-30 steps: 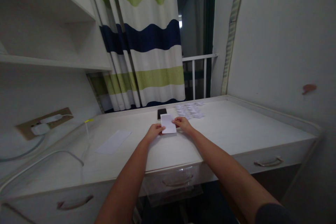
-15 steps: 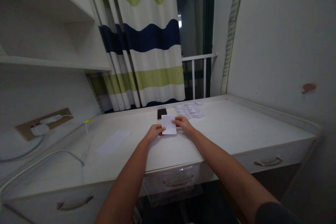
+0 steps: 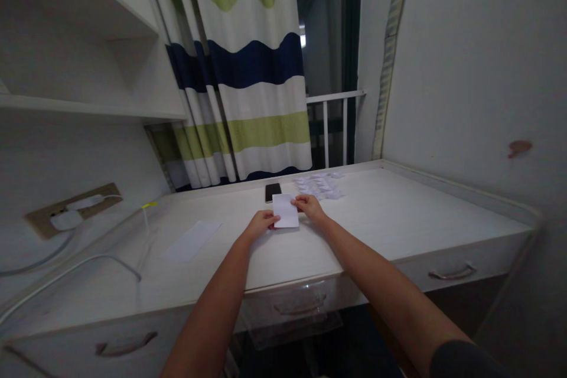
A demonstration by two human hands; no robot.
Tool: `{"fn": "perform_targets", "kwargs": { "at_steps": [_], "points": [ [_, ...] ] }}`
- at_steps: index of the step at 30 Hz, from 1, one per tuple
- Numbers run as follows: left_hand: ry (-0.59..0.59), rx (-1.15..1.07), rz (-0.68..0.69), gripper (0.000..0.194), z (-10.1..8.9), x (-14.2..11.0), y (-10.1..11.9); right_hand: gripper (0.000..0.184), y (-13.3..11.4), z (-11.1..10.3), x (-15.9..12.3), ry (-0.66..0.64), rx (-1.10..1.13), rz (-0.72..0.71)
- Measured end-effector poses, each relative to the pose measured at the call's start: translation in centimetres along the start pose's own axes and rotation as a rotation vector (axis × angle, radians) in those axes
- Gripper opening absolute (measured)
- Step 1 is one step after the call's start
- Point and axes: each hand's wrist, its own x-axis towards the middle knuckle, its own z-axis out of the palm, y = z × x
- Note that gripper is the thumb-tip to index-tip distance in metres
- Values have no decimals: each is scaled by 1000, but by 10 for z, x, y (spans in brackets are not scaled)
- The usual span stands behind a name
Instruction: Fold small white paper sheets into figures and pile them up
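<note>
White paper slip squarer than before, pinched by left fingers and right fingers

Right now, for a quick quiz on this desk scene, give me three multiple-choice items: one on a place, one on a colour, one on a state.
1. Where is the black phone?
A. On the shelf
B. On the desk, just beyond the paper sheet
C. In the drawer

2. Besides white, the curtain shows:
A. Green and navy
B. Red and grey
C. Orange and pink

3. The paper sheet is touched by:
A. The left hand only
B. Neither hand
C. Both hands

1: B, it lies past the sheet's far edge.
2: A, wavy bands cross it.
3: C, the left hand and right hand are at opposite sides.
</note>
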Motion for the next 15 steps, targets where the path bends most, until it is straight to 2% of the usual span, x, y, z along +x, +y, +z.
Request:
{"fn": "perform_targets", "kwargs": {
  "at_steps": [15],
  "points": [
    [-7,-10,-9,25,0,0,-1,32,-1,-2,1,75,13,-47]
  ]
}}
